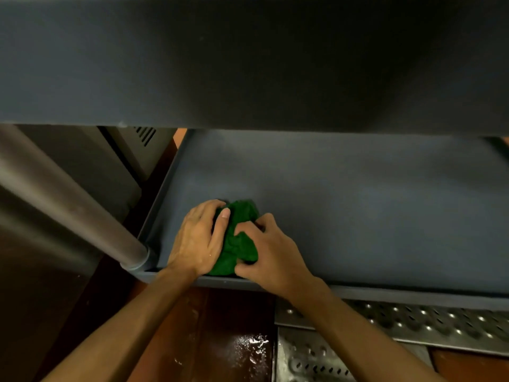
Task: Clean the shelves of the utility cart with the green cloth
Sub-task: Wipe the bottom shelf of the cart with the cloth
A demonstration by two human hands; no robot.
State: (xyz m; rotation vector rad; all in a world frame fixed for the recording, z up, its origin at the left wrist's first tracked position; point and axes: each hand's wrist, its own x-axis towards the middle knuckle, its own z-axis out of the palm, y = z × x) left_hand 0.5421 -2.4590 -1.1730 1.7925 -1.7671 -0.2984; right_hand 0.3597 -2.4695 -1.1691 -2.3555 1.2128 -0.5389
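Observation:
A bunched green cloth (239,238) lies on the lower grey shelf (358,216) of the utility cart, near its front left corner. My left hand (198,238) lies over the cloth's left side with its fingers curled round the fabric. My right hand (271,252) grips the cloth's right side, fingers tucked into the folds. Part of the cloth is hidden under both hands. The cart's upper shelf (248,59) fills the top of the view and hides the back of the lower shelf.
A round metal post (68,199) meets the shelf's front left corner. Below the shelf's front rim are a wet reddish-brown floor (220,340) and a perforated metal drain grate (399,323) at the right. A grey appliance with vents (132,150) stands behind at the left.

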